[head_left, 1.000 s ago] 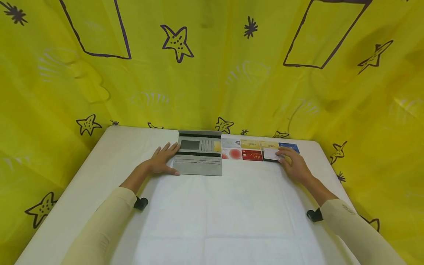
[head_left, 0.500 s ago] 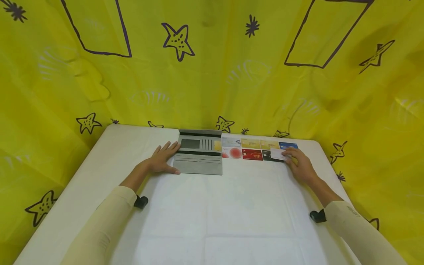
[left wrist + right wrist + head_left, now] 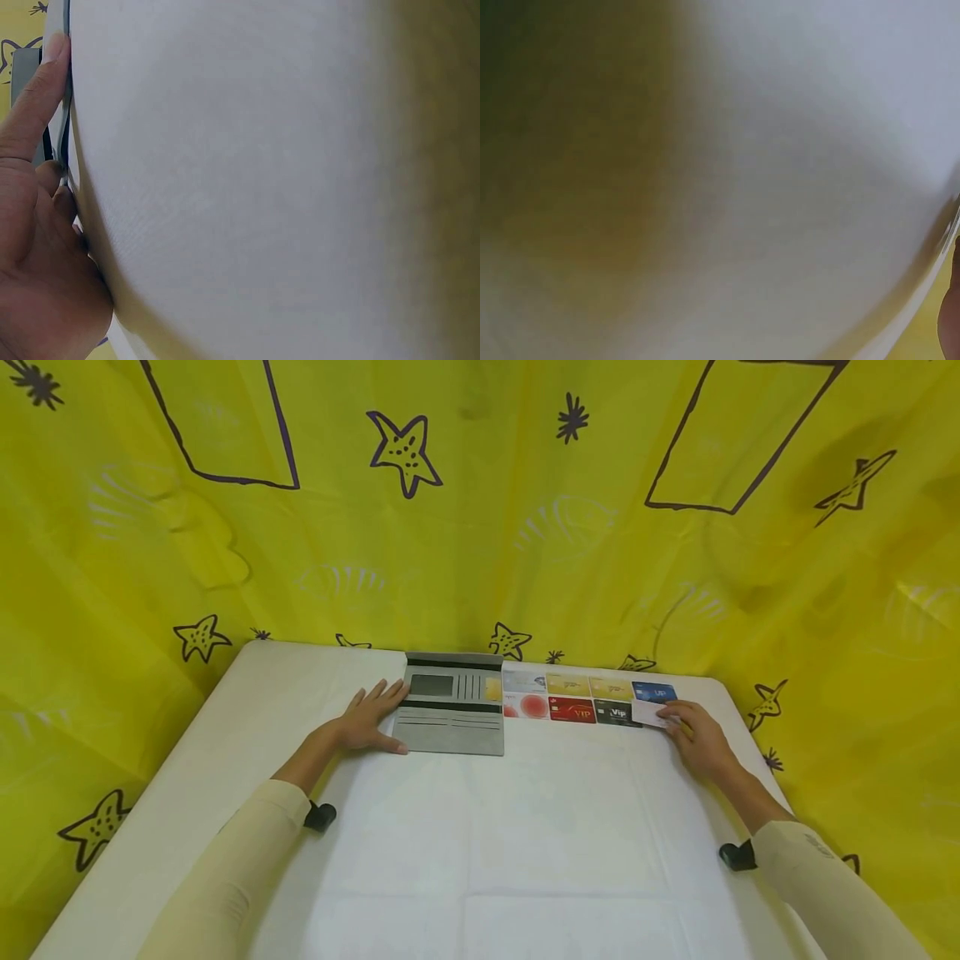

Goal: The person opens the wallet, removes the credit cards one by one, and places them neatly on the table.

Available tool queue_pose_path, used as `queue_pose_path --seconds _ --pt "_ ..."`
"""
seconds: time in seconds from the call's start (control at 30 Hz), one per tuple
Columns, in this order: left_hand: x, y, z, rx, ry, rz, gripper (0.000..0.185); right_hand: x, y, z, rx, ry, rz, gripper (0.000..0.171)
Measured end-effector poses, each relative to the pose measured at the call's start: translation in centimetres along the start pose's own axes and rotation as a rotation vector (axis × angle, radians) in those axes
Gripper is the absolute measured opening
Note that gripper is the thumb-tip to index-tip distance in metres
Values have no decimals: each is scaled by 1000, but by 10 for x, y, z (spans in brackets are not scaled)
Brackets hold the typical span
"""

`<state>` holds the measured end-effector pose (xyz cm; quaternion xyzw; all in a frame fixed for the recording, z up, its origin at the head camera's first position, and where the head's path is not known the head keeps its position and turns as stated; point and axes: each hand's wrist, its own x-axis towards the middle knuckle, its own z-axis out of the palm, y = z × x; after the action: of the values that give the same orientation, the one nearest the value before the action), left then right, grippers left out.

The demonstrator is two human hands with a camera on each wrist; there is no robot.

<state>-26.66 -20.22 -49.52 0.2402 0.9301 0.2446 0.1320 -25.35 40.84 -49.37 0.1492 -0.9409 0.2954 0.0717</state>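
An open grey wallet (image 3: pixel 447 742) lies near the table's far edge, with a yellow card (image 3: pixel 492 689) showing in one of its pockets. My left hand (image 3: pixel 366 723), fingers spread, rests along the wallet's left side; the left wrist view has its thumb (image 3: pixel 36 101) at the wallet's edge. To the right, my right hand (image 3: pixel 701 739) pinches a whitish card (image 3: pixel 647 713) by its right side, at the right end of the lower row of cards. Beside that card lies a black card (image 3: pixel 612 714), and a blue card (image 3: pixel 654 691) is just above. Only a sliver of the right hand enters the right wrist view.
Two rows of cards run right from the wallet, including a red card (image 3: pixel 572 711), a white card with a red circle (image 3: pixel 527 706) and a gold card (image 3: pixel 567 684). White cloth covers the table (image 3: pixel 465 835). A yellow patterned curtain (image 3: pixel 465 552) hangs behind.
My right hand has slid the whitish card rightward, off the black card, which now shows fully. The left hand stays in place at the wallet.
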Motion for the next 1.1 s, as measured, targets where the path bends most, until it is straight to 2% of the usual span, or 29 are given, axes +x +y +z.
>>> queue_pose_path --seconds 0.23,0.4,0.6,0.9,1.1 --pt "-2 1 -1 -18 10 16 117 -5 9 -3 4 21 -23 20" --pt "-1 -4 3 -30 18 39 120 -8 10 -5 3 17 -4 21" --pt "0 -6 3 -20 13 30 121 -10 14 -7 6 12 8 22" --pt "-2 2 1 -32 9 25 118 -11 16 -9 -55 -21 61 31" --pt "-3 2 0 -23 19 37 118 -7 15 -9 -106 -37 68 33"
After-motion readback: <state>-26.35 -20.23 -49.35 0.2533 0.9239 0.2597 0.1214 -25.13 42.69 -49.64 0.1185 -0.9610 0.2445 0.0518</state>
